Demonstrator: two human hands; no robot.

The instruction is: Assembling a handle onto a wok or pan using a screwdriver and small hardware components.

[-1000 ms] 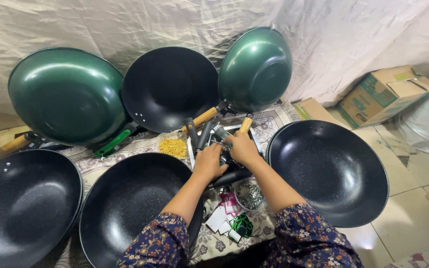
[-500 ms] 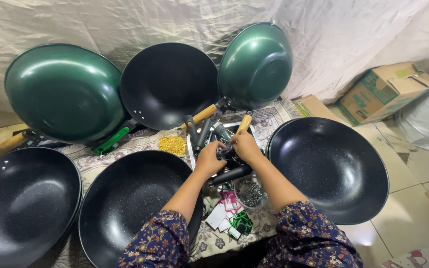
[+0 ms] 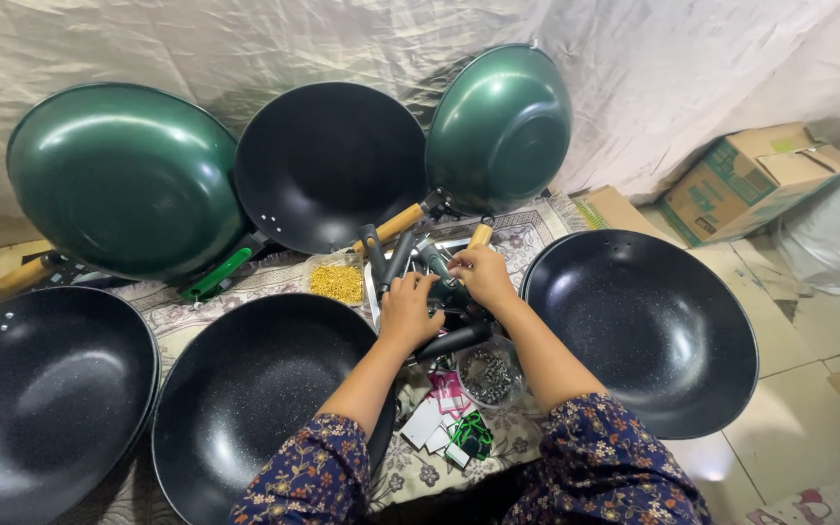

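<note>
Pan handles [image 3: 420,267]: loose dark and wood-tipped pieces heaped on the patterned mat [image 3: 274,282], between the black woks. Left hand [image 3: 408,309]: fingers curled down into the heap; what they gripped could not be told. Right hand [image 3: 483,275]: fingers pinched on a small dark piece beside the wooden handle tip. Black wok rims [image 3: 537,272] crowded both forearms closely; green woks [image 3: 128,180] leaned against the cloth behind. Bag of yellow screws [image 3: 337,283] lay just left. Open floor lay right, near the cardboard box [image 3: 746,180].
</note>
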